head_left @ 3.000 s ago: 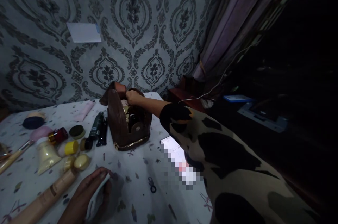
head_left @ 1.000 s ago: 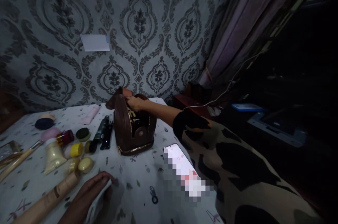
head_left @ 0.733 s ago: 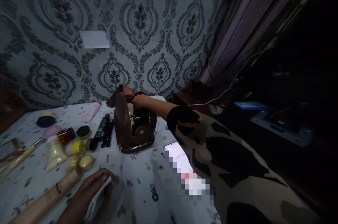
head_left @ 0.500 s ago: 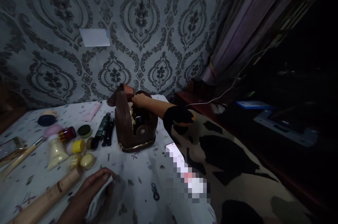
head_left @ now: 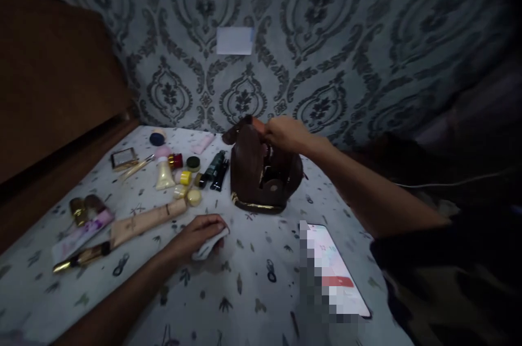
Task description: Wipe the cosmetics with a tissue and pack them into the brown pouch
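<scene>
A brown cosmetic bag with a gold zip stands unzipped on the patterned bed sheet, and its inside is dark. My right hand is closed at the top of the bag, by its orange-brown flap; the fingertips are partly hidden. Between the fingers of my left hand is a folded white cloth, held just above the sheet. Close to that hand lie a long beige tube and a small cream-lidded jar. A black tube and a dark green tube lie left of the bag.
A lit phone lies on the sheet at right. Further left are a cream tube, a red-capped jar, a brush, a compact and a purple-white tube. A patterned wall stands behind; brown wooden furniture stands left.
The view has swung left, showing more cosmetics and the wooden furniture. My right hand has risen at the bag's top, and the bag's mouth looks narrower. My left hand keeps the white cloth.
</scene>
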`<state>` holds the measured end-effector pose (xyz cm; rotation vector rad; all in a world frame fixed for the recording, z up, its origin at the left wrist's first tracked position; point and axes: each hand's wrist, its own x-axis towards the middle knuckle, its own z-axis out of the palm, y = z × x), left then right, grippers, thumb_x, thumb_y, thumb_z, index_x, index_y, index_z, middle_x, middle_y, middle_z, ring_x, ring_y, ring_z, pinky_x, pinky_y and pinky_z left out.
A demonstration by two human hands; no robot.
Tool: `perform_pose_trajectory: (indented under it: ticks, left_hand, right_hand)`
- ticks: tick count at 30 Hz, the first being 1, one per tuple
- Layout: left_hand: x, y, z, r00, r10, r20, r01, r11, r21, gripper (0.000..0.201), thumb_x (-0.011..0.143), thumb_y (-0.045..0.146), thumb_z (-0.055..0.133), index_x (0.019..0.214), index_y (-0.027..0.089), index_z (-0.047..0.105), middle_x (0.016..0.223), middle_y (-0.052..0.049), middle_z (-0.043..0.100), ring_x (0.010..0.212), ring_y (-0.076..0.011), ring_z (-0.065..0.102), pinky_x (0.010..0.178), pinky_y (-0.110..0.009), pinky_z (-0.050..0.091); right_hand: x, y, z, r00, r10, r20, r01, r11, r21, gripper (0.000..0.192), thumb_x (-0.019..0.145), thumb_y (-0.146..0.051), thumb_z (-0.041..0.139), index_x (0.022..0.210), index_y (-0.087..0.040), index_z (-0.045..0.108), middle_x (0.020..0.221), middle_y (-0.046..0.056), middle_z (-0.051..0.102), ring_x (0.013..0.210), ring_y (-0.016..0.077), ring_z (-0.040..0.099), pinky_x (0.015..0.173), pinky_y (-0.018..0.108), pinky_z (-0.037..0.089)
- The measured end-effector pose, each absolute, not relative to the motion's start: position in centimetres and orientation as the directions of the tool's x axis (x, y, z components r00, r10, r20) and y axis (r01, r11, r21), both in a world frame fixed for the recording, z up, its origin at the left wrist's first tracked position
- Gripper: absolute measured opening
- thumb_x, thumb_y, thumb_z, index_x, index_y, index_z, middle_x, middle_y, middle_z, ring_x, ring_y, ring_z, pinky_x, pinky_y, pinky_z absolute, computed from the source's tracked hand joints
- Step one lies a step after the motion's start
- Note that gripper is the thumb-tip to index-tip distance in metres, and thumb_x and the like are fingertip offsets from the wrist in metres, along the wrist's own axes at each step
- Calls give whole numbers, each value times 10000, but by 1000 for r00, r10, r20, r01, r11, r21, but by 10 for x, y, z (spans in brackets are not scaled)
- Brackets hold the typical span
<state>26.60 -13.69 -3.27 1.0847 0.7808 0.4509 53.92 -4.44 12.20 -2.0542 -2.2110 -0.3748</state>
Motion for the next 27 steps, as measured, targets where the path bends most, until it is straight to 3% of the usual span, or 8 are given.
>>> perform_pose_trajectory:
  ticks: [2, 7, 11, 15, 17, 19, 21, 27]
  left_hand:
    - [265, -137, -34, 672, 675, -305, 14, 400, 916, 465, 663, 569, 766, 777, 144, 616, 597, -3, 611, 471, -85, 518, 431, -183, 322]
    - [264, -135, -39, 675, 698, -238, -51, 366, 929, 518, 620, 610, 775, 770, 152, 583, 592, 4, 602, 471, -94, 521, 462, -205, 346]
    - [258, -132, -33, 620, 763, -184, -65, 284, 957, 480, 671, 603, 721, 781, 162, 566, 603, 6, 587, 479, -97, 492, 474, -214, 328]
    - [237, -114, -14, 526, 849, 42, 52, -81, 995, 326, 790, 470, 617, 821, 145, 610, 705, -18, 608, 601, -127, 519, 569, -235, 384]
    - [218, -94, 1, 468, 869, 159, 199, -279, 939, 270, 829, 391, 564, 865, 133, 637, 804, -43, 642, 717, -158, 563, 656, -248, 418]
    - [192, -65, 17, 389, 898, 208, 486, -392, 781, 256, 878, 337, 508, 963, 143, 651, 914, -47, 670, 799, -167, 584, 704, -246, 426]
    - [162, -29, 30, 300, 932, 203, 723, -361, 589, 236, 867, 274, 526, 1024, 158, 658, 988, -47, 683, 882, -178, 594, 778, -251, 419]
    - [80, 65, 34, 159, 982, 104, 882, -188, 432, 434, 631, 288, 810, 973, 68, 655, 1056, -149, 692, 1001, -275, 580, 831, -291, 402]
  right_hand:
    - [523, -66, 124, -98, 925, 368, 995, 87, 47, 148, 841, -237, 616, 761, -154, 709, 720, 85, 701, 687, 200, 636, 602, 273, 390]
    - [463, -131, 103, -57, 842, 537, 845, 327, -423, 412, 842, -446, 616, 529, -186, 551, 488, -7, 539, 479, 114, 474, 500, 243, 319]
    - [426, -158, 67, 35, 874, 484, 639, 353, -683, 545, 857, -532, 569, 450, -190, 449, 423, -24, 435, 436, 92, 380, 449, 233, 274]
    - [403, -163, 29, 166, 931, 325, 333, 258, -907, 522, 823, -592, 585, 501, -182, 554, 465, -5, 514, 445, 102, 444, 454, 231, 338]
    - [390, -164, 10, 186, 960, 211, 169, 180, -969, 529, 785, -636, 596, 517, -181, 573, 481, 1, 531, 437, 104, 458, 440, 229, 352]
    - [377, -168, -7, 170, 980, 104, 51, 96, -994, 533, 755, -660, 608, 525, -180, 581, 497, 7, 546, 436, 102, 468, 438, 226, 365]
    - [365, -172, -22, 134, 991, 14, -23, 17, -1000, 529, 733, -665, 624, 532, -177, 589, 511, 12, 560, 441, 101, 479, 442, 222, 375]
    - [350, -181, -50, 70, 993, -98, -42, -95, -995, 543, 733, -682, 610, 534, -178, 581, 485, 3, 533, 438, 103, 454, 454, 228, 360]
